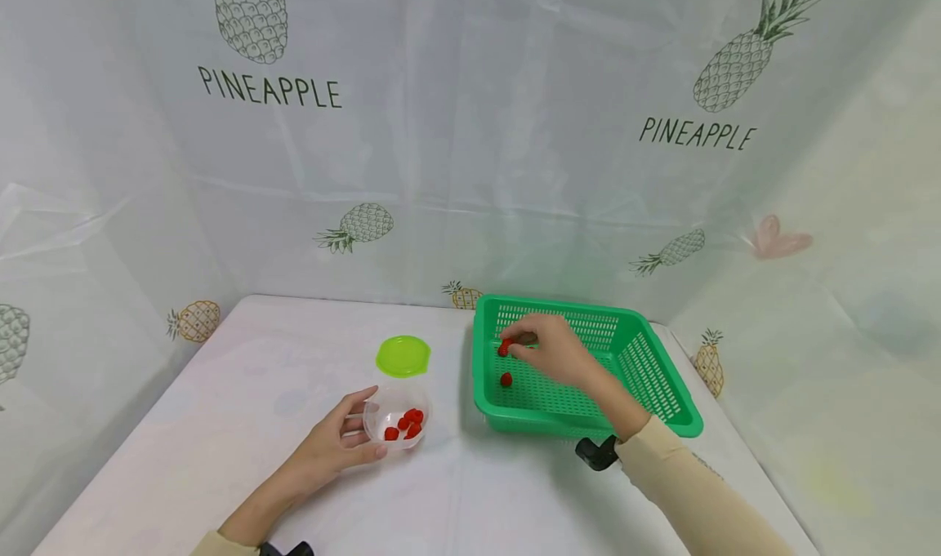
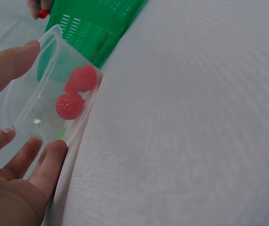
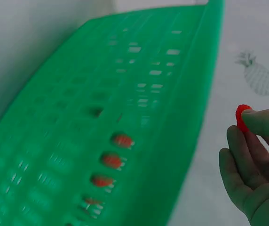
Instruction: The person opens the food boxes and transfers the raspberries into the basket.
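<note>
My left hand [image 1: 331, 450] holds a small clear plastic tub [image 1: 378, 438] on the table, thumb at the near side and fingers round the left. Several red raspberries [image 1: 413, 416] lie in the tub, and some show through its wall in the left wrist view. Over the left part of a green plastic basket [image 1: 588, 417], my right hand [image 1: 555, 352] pinches a raspberry [image 3: 241, 117] between thumb and fingertips. Another raspberry [image 1: 506, 380] lies on the basket floor, below the hand.
A bright green lid [image 1: 403, 356] lies flat behind the tub, left of the basket. The white-covered table [image 1: 309, 360] meets a curtain [image 1: 470, 148] printed with pineapples at the back and sides. The basket stands at the table's back right, its slotted walls rising round it.
</note>
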The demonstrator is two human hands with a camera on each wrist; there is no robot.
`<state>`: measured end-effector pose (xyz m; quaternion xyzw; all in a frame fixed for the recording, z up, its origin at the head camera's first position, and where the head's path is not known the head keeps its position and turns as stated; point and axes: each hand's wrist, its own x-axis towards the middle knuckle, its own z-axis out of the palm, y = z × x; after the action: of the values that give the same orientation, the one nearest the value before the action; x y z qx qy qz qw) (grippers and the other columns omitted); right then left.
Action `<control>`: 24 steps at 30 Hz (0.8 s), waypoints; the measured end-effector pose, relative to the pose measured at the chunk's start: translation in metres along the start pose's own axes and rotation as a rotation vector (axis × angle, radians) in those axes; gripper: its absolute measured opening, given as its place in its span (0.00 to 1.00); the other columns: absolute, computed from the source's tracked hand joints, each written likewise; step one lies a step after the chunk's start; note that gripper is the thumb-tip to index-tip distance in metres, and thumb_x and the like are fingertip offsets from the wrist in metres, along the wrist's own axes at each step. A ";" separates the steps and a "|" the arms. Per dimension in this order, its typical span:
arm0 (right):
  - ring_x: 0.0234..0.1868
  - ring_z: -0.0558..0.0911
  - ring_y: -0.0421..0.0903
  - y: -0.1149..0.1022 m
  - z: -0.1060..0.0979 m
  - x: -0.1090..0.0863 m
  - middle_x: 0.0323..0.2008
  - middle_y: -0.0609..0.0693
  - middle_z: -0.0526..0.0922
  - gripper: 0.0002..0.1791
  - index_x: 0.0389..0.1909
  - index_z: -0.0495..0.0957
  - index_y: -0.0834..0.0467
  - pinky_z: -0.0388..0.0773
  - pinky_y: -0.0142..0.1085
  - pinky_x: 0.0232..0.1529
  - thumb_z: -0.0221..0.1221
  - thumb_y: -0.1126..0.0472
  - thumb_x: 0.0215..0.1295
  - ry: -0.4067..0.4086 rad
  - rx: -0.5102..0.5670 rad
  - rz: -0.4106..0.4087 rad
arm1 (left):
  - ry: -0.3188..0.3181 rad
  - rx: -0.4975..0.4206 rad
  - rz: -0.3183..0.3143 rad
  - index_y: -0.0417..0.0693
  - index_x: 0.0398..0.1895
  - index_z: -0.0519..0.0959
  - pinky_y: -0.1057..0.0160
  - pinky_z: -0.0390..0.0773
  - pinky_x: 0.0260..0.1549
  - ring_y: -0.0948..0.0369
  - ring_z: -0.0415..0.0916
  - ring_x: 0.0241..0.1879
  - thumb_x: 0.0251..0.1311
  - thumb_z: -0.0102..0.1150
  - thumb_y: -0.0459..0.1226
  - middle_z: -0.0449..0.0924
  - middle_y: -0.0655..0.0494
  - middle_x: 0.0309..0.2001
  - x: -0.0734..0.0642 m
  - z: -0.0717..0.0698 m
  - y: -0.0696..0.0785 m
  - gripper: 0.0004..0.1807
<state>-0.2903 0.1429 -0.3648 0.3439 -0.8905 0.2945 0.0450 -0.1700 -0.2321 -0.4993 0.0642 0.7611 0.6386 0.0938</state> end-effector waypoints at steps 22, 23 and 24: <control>0.40 0.88 0.47 0.066 0.019 -0.010 0.40 0.53 0.90 0.09 0.49 0.87 0.64 0.86 0.37 0.40 0.67 0.72 0.69 -0.163 -0.151 0.028 | 0.007 -0.008 -0.013 0.58 0.84 0.57 0.60 0.83 0.60 0.46 0.77 0.67 0.60 0.79 0.40 0.66 0.40 0.74 0.002 -0.002 0.000 0.52; 0.40 0.88 0.46 0.067 0.021 -0.009 0.40 0.53 0.90 0.09 0.48 0.87 0.63 0.86 0.38 0.40 0.67 0.72 0.69 -0.160 -0.155 0.028 | 0.007 -0.008 -0.014 0.58 0.84 0.57 0.60 0.83 0.60 0.46 0.77 0.67 0.60 0.79 0.40 0.66 0.40 0.73 0.002 -0.002 0.000 0.52; 0.39 0.88 0.47 0.068 0.022 -0.009 0.39 0.53 0.90 0.09 0.47 0.87 0.63 0.86 0.38 0.40 0.67 0.72 0.68 -0.155 -0.161 0.024 | 0.007 -0.009 -0.015 0.58 0.84 0.57 0.60 0.83 0.60 0.46 0.77 0.67 0.60 0.79 0.40 0.66 0.40 0.73 0.002 -0.002 0.000 0.52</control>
<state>-0.3244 0.1761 -0.4194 0.3501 -0.9162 0.1951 0.0002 -0.1727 -0.2338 -0.4992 0.0559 0.7589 0.6416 0.0961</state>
